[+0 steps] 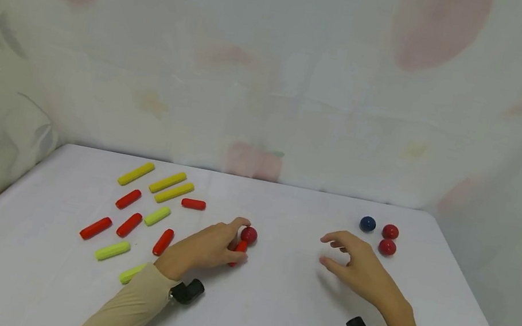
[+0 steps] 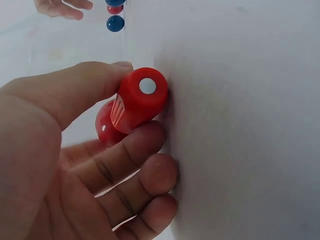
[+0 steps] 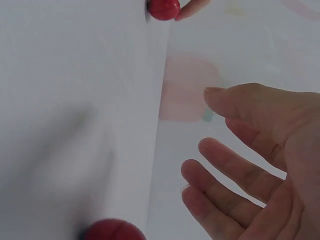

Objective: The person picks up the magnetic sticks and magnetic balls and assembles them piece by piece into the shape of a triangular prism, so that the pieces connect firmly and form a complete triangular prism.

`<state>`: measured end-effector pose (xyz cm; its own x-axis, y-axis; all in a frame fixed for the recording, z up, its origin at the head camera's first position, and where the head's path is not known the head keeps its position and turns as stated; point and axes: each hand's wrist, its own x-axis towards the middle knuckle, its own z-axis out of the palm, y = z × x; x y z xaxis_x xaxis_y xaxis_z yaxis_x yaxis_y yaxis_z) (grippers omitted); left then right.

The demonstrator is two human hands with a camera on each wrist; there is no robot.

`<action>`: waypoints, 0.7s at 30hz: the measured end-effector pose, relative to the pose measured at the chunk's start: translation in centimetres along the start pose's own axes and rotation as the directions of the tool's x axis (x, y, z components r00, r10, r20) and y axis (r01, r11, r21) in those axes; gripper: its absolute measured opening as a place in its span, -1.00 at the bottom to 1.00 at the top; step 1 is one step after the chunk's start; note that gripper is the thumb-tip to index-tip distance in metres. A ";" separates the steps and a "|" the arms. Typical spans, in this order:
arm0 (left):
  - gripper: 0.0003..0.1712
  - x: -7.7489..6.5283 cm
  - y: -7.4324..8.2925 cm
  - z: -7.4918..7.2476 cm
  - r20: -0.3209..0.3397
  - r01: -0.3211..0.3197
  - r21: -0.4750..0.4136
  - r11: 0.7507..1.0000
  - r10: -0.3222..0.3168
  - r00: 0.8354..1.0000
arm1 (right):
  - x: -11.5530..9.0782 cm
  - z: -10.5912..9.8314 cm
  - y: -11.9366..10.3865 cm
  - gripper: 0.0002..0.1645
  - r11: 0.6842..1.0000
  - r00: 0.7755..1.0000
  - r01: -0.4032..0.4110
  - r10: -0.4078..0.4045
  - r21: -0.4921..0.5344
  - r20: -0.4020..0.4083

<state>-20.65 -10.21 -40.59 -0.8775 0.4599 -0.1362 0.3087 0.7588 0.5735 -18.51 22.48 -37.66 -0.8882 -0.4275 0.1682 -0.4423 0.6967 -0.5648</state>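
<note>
My left hand [image 1: 210,244] pinches a short red rod [image 2: 142,97] between thumb and fingers, low over the white table. A round silvery disc shows in the rod's near end. At its far end a red ball [image 1: 249,235] sits against or very close to it, partly hidden by the rod in the left wrist view. My right hand [image 1: 365,269] hovers above the table to the right, fingers loosely bent and apart, holding nothing. Beyond it are a dark blue ball [image 1: 368,224] and two red balls, a rear one [image 1: 390,231] and a front one [image 1: 387,247].
Left of my left hand lie several long yellow rods [image 1: 174,192], short red rods [image 1: 95,228] and yellow-green rods [image 1: 113,250]. A patterned pale cloth [image 1: 320,127] hangs behind the table [image 1: 276,317]. Dark wrist cameras [image 1: 187,291] sit under both wrists.
</note>
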 end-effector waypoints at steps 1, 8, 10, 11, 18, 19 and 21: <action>-0.22 -0.1 0.0 0.0 0.000 -0.013 0.003 1.000 0.013 1.000 | -0.1 -0.2 0.1 -0.56 1.000 1.000 -0.012 0.012 0.000 0.007; -0.38 -0.3 -0.2 -0.1 -0.010 -0.056 0.005 0.998 0.056 0.998 | -0.6 -1.5 0.6 -0.53 0.997 0.995 -0.079 0.078 0.006 0.059; -0.43 -0.3 -0.2 -0.2 -0.021 -0.052 0.011 0.999 0.052 0.998 | -0.8 -1.8 0.7 -0.53 0.996 0.994 -0.084 0.084 0.008 0.069; -0.45 -0.3 -0.2 -0.2 -0.025 -0.051 0.017 0.999 0.051 0.998 | -0.8 -2.0 0.8 -0.53 0.996 0.993 -0.087 0.086 0.004 0.075; -0.48 -0.2 -0.3 -0.4 -0.048 -0.018 0.032 0.999 0.019 0.999 | -1.0 -2.4 1.5 -0.57 0.995 0.990 -0.098 0.100 -0.024 0.104; -0.48 -0.2 -0.3 -0.4 -0.051 -0.014 0.027 1.000 0.015 0.999 | -1.0 -2.4 1.6 -0.57 0.994 0.988 -0.103 0.105 -0.021 0.111; -0.49 -0.2 -0.3 -0.5 -0.058 -0.008 0.024 1.000 0.010 0.998 | -1.0 -2.4 1.7 -0.57 0.993 0.985 -0.119 0.119 -0.008 0.125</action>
<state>-20.72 -10.76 -40.30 -0.8943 0.4396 -0.0833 0.3247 0.7657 0.5552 -18.68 25.46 -36.86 -0.9121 -0.4100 -0.0024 -0.3345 0.7475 -0.5739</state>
